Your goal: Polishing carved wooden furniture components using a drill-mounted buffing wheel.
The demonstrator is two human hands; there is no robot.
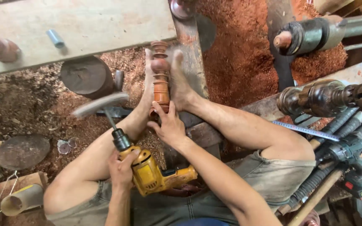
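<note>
Down on the sawdust-covered floor [239, 58], a person sits with both bare feet pressed against a reddish-brown turned wooden spindle [161, 79], one foot on each side of it. The spindle lies pointing away from the person, its knobbed end near the edge of a pale wooden plank [84, 29] that runs across the top of the view.

The right hand [169, 126] is closed around the near end of the spindle, fingers wrapped over the wood just below the feet. The left hand [122, 169] is clasped around the front of a yellow electric hand drill [153, 173], close behind its dark chuck. A long bit with a blurred, pale crosswise attachment [99, 104] sticks out of the chuck, off to the left of the spindle and apart from it.

Left of the legs stand a round dark wooden block [86, 75] and a flat round wooden disc [21, 150], well apart from each other. A short tube of pale cardboard [21, 199] lies at the lower left. At the right, a dark turned wooden post [327, 98] lies across, with a metal measuring tape [315, 133] stretched beneath it and a dark green cordless drill [357, 167] near the lower right edge.
</note>
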